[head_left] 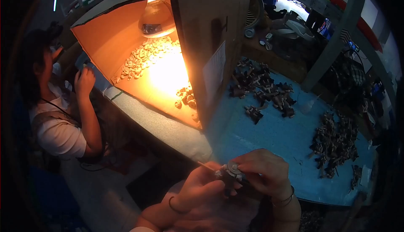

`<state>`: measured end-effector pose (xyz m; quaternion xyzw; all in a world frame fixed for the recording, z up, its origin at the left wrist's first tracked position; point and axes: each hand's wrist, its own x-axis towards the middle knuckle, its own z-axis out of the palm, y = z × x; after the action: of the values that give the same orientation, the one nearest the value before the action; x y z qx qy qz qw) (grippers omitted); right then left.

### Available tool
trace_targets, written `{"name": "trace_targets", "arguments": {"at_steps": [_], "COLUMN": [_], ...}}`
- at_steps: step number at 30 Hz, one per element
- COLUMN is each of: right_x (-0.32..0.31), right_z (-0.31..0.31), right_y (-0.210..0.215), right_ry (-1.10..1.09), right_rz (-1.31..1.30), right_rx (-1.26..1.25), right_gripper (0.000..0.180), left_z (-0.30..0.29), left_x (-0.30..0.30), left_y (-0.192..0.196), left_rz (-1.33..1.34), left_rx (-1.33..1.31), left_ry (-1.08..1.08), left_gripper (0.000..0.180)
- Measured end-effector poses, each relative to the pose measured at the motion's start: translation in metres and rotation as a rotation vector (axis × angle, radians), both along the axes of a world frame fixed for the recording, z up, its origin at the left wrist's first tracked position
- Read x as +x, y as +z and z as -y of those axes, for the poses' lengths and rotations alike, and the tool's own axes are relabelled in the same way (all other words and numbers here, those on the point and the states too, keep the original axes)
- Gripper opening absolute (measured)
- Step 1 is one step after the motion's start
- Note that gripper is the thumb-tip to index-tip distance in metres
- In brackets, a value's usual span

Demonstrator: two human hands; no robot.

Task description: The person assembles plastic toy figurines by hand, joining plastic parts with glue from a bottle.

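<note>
My left hand (201,188) pinches a thin wooden stick (206,166) that points up and to the left, its tip at a small dark part (230,172) with a pale round disc on top. My right hand (265,169) grips that same small part from the right, fingers curled over it. Both hands meet low in the head view, at the near edge of a blue table (269,137).
An open cardboard box (210,34) with a glowing lamp (155,18) holds several pale pieces (145,55). Two heaps of dark parts (265,90) (334,141) lie on the blue table. Another person (63,106) sits at the left.
</note>
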<state>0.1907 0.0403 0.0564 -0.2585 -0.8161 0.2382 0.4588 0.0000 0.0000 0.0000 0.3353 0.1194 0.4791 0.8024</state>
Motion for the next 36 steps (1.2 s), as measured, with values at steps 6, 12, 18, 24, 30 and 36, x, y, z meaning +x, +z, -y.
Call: {"name": "trace_targets", "arguments": {"at_steps": [6, 12, 18, 24, 30, 36], "right_x": [-0.004, -0.01, -0.021, -0.03, -0.03, -0.033], "right_z": [-0.002, 0.002, 0.02, 0.021, 0.019, 0.027], "right_y": [-0.002, 0.004, 0.004, 0.003, 0.001, 0.0], "right_ry": [0.048, -0.02, -0.316, -0.366, -0.386, -0.356], "right_rz": [-0.034, 0.021, 0.043, 0.121, 0.07, 0.216], "right_rx": [-0.022, -0.008, 0.189, 0.275, 0.133, 0.023], "right_gripper": [0.028, 0.029, 0.028, 0.025, 0.021, 0.039], "left_z": [-0.001, -0.001, -0.007, -0.009, -0.011, -0.007], "left_x": [0.0, 0.006, 0.005, 0.008, 0.01, 0.014], "left_y": [0.006, 0.007, -0.002, 0.003, 0.007, -0.002], "left_rz": [0.003, -0.101, -0.465, -0.638, -0.815, -0.756], "left_rx": [0.004, 0.274, 0.472, 0.64, 0.745, 0.546], "left_ry": [-0.001, 0.335, 0.68, 0.756, 0.861, 0.748], "left_gripper": [0.03, 0.026, 0.026, 0.031, 0.03, 0.027]}}
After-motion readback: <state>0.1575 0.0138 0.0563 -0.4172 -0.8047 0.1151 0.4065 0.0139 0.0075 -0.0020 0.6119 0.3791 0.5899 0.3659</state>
